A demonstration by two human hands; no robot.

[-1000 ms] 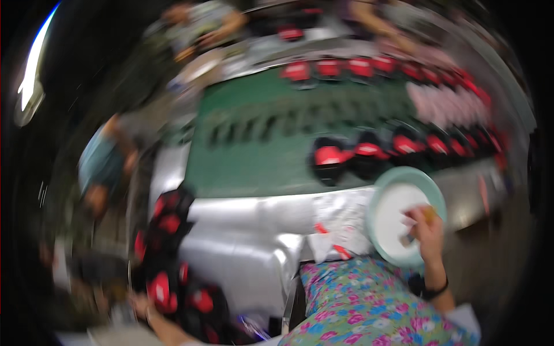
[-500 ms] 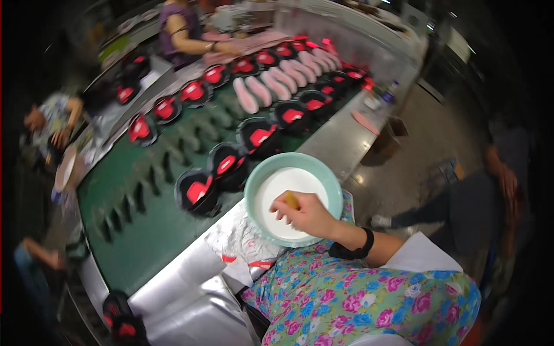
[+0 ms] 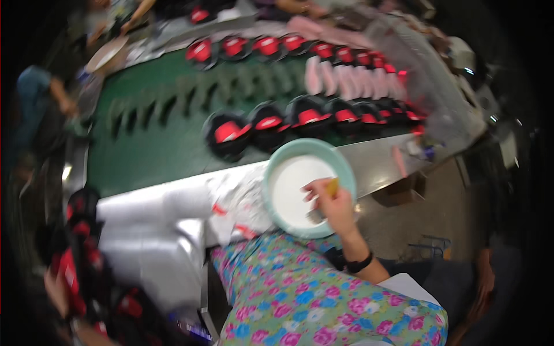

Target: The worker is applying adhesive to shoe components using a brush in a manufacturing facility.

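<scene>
My right hand (image 3: 334, 202) is closed around a brush with a yellow handle (image 3: 333, 185), over a pale green basin (image 3: 271, 202). White liquid (image 3: 291, 187) fills the basin, and the brush's dark head (image 3: 315, 216) is low against it. At the lower left, my left hand (image 3: 57, 293) lies against a black and red shoe upper (image 3: 69, 271). Its fingers are blurred and partly hidden, so their grip is unclear. More black and red uppers (image 3: 130, 305) are heaped beside it.
Black and red uppers (image 3: 228, 132) line both sides of a green work surface (image 3: 144, 173). Between them lie dark sole-shaped pieces (image 3: 184, 92) and pink-white insoles (image 3: 346, 81). A metal ledge (image 3: 150, 199) runs along the near side. Other people's arms (image 3: 60, 95) show at the table's far sides.
The view has swung left. My left hand has come into sight at the heap of uppers. My right hand and brush have shifted toward the basin's right side.
</scene>
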